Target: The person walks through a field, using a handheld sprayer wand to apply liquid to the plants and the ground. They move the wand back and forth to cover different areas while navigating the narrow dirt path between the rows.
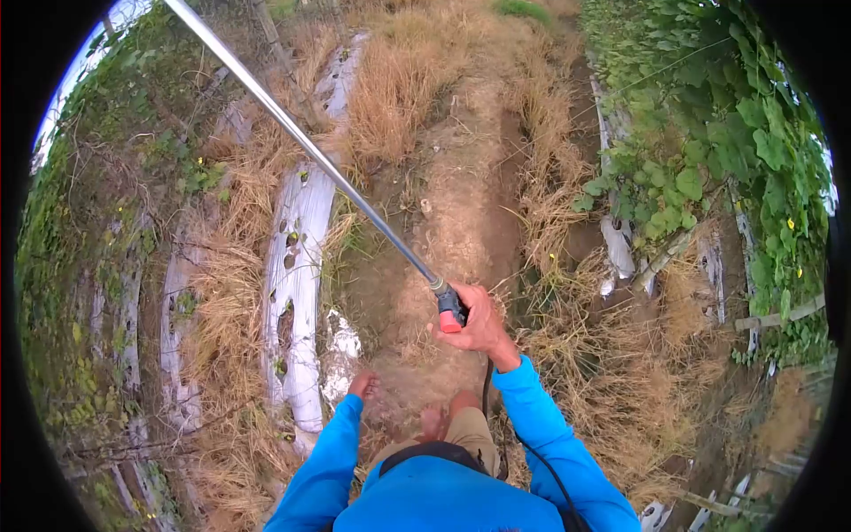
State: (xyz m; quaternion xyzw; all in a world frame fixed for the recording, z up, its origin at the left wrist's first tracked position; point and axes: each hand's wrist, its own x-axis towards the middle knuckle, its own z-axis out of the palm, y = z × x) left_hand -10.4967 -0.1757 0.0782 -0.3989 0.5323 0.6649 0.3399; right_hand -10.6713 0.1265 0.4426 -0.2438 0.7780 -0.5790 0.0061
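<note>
My right hand (479, 321) is wrapped round the black-and-red handle (450, 312) of a spray wand. The wand's long metal tube (328, 164) slants up and left, and its far end runs out of view. A thin black hose (487, 386) drops below my right wrist, and a black line also lies along my right sleeve. Low at my left side, my left hand (364, 385) is loosely closed, with nothing visible in it. It hangs near a crumpled whitish patch (341, 350) on the ground.
I stand barefoot on a dirt path (456, 204). Silvery plastic mulch with holes (297, 266) covers a bed on the left, beside dry grass (235, 310). Leafy vines (709, 133) climb on the right, with wooden poles (780, 315) among them.
</note>
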